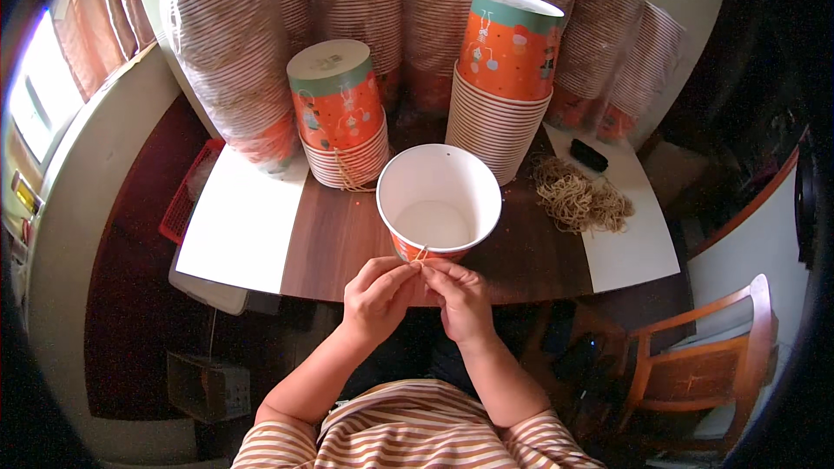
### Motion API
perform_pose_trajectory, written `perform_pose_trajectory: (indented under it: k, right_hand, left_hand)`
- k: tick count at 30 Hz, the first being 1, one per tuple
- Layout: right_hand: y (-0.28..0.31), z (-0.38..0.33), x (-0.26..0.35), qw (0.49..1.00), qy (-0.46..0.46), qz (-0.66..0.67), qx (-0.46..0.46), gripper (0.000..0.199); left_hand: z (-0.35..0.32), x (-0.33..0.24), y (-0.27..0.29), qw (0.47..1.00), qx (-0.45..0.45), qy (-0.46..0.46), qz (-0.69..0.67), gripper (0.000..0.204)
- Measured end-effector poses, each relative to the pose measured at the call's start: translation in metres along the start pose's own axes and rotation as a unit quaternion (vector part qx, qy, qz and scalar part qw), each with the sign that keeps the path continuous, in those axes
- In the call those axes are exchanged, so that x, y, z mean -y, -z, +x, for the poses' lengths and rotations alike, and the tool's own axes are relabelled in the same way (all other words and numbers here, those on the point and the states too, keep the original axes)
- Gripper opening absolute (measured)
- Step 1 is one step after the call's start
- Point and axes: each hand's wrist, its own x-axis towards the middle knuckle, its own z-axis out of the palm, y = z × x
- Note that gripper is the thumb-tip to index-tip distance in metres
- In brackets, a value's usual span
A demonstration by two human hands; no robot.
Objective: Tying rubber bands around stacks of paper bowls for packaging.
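Note:
An orange paper bucket [478, 187] with a white inside stands upright, mouth up, near the table's front edge. A small dark hole shows in its far wall, just under the rim. At the near rim a thin tan string [423, 253] forms a small loop. My left hand [380, 295] and my right hand [462, 300] meet in front of the bucket, fingertips pinched together on this string. The ends of the string are hidden by my fingers.
Behind the bucket stand two stacks of upside-down paper buckets, a short left one [334, 117] with strings hanging on it, and a taller right one [511, 52]. A tangled string pile [580, 195] lies right, by a black object [589, 155]. Plastic-wrapped bucket stacks [230, 52] line the back.

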Motion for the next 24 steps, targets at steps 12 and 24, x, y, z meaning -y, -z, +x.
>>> perform_pose_trajectory:
  k: [12,24]
  right_hand:
    - [-0.006,0.009,-0.003,0.999,-0.008,0.033,0.015,0.012]
    - [0.000,0.007,-0.001,0.996,0.062,-0.057,-0.027,0.013]
  left_hand:
    - [-0.011,0.004,0.005,0.961,0.049,0.211,-0.171,0.012]
    - [-0.012,0.003,0.007,0.878,0.032,0.362,-0.311,0.007]
